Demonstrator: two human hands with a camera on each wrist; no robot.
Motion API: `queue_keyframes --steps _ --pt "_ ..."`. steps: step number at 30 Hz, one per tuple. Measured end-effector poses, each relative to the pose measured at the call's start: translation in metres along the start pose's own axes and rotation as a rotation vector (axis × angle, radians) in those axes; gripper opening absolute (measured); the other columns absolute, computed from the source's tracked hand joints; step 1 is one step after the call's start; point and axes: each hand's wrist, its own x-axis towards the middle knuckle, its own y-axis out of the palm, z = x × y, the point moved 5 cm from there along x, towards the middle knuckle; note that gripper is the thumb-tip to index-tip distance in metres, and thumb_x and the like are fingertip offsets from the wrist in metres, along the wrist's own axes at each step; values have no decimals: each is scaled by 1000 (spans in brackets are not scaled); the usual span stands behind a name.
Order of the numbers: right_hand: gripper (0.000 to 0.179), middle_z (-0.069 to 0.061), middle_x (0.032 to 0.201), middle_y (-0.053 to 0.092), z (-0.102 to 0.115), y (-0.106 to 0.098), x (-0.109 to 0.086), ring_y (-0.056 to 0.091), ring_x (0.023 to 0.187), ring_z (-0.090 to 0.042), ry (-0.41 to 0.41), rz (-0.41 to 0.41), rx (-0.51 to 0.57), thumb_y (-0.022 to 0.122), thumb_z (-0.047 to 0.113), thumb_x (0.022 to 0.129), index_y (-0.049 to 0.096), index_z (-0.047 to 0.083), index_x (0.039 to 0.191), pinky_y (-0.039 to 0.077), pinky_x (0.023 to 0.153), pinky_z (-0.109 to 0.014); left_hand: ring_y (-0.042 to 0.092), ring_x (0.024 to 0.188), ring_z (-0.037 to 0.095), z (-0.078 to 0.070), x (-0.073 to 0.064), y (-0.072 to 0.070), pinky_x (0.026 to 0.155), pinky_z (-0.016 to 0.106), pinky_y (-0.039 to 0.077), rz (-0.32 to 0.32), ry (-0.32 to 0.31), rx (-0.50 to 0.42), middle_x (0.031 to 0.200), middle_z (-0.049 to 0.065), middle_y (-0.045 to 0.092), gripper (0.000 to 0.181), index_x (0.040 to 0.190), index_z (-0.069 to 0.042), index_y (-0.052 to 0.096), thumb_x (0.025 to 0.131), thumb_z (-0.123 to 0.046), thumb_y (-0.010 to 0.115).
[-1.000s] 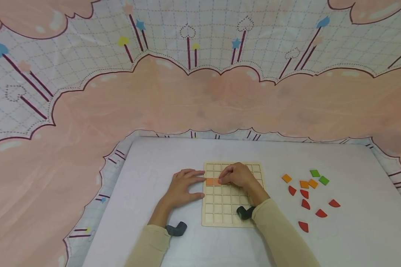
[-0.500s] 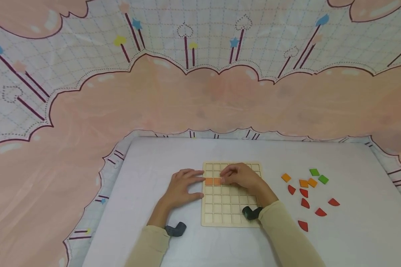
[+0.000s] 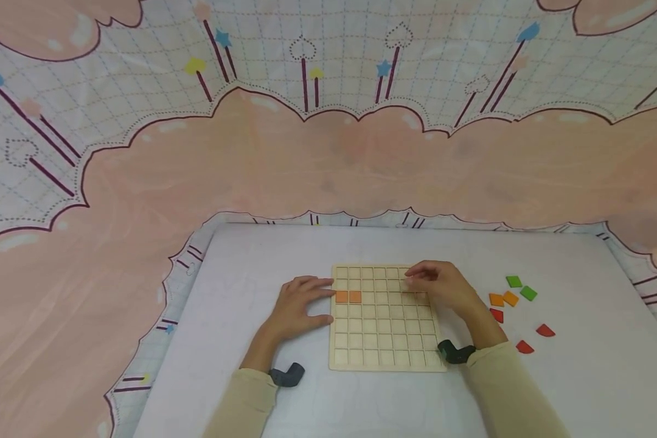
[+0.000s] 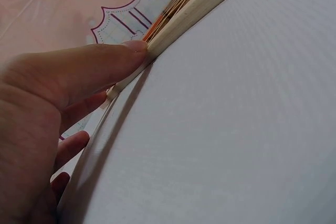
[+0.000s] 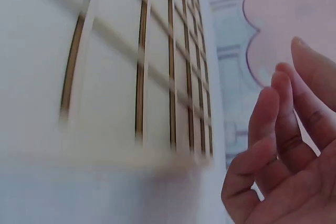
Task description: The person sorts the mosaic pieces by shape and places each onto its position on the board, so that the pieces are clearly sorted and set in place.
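Note:
A pale wooden grid board lies flat on the white table. Two orange square tiles sit side by side in its third row from the far edge, at the left. My left hand rests at the board's left edge with fingers spread; in the left wrist view its thumb touches the wooden rim. Over the board's far right part is my right hand, a little blurred. The right wrist view shows its fingers loosely bent, with nothing between them and the thumb.
Right of the board lie loose pieces: green tiles, orange tiles and red quarter-round pieces. My right forearm hides part of that area. A patterned cloth hangs behind the table.
My right hand has left the second orange tile and moved right across the board, its forearm now covering some loose pieces. My left hand stays at the board's edge.

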Motion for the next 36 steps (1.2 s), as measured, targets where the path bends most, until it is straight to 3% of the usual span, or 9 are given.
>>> queue_keyframes --steps 3,9,18,26,36 --pt "29 -8 100 71 -5 -18 -8 60 90 -22 7 -57 -65 78 30 90 74 9 110 52 71 -28 44 140 23 1 0 1 113 56 31 -9 4 2 150 -11 56 55 132 -27 70 82 -47 78" --pt "36 -8 109 71 -24 -47 -23 58 97 -24 54 -140 -221 75 44 92 74 16 114 49 73 -31 43 141 22 2 -1 2 113 56 31 4 0 7 151 -11 55 56 133 -28 69 82 -49 77" --pt "54 -14 117 67 -48 -73 -38 57 104 -29 149 -221 -302 70 58 90 70 14 123 50 75 -29 41 143 21 2 0 2 116 55 29 20 -21 5 152 -13 53 57 134 -29 68 83 -50 77" --pt "55 -13 107 69 -60 -83 -44 59 98 -28 124 -236 -377 75 54 88 70 9 119 51 73 -30 42 142 22 1 0 1 115 55 30 12 -15 0 152 -11 55 56 134 -28 69 82 -48 78" --pt "49 -12 104 67 -65 -83 -41 57 93 -26 135 -199 -431 77 49 87 72 8 113 48 69 -29 42 142 22 1 0 0 115 56 30 5 -7 5 151 -12 55 56 133 -28 69 82 -48 79"
